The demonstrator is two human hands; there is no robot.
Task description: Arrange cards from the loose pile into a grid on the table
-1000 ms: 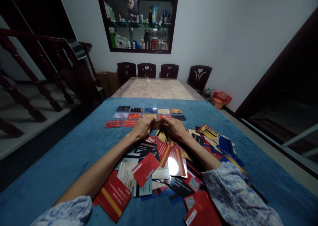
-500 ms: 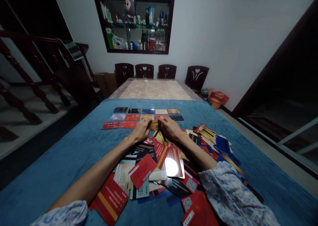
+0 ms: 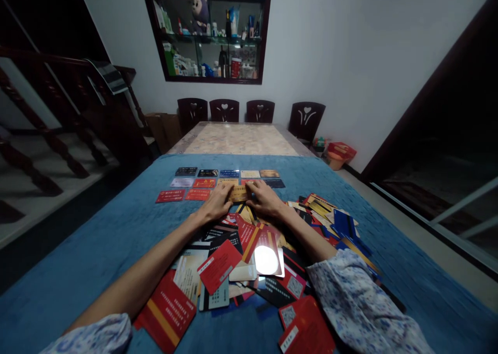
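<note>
My left hand [image 3: 216, 204] and my right hand [image 3: 266, 200] both rest on a gold card [image 3: 238, 193], each pinching one end of it just above the blue cloth [image 3: 97, 250]. Beyond the hands, cards lie in neat rows [image 3: 218, 179]: dark and pale ones at the back, red ones such as the card at the left end [image 3: 169, 196] nearer me. Between my forearms and to the right spreads a loose heap of cards [image 3: 257, 260], red, black, gold and blue, one glaring under the light.
Past the blue cloth lies a bare marble tabletop [image 3: 239, 138] with several dark chairs [image 3: 260, 111] behind it. A wall cabinet [image 3: 208, 32] holds bottles and a plush toy. A stair railing [image 3: 58, 110] runs on the left; a red basin [image 3: 339, 154] sits on the floor.
Both hands have slid the gold card a little farther away from me, toward the rows. The view has shifted slightly.
</note>
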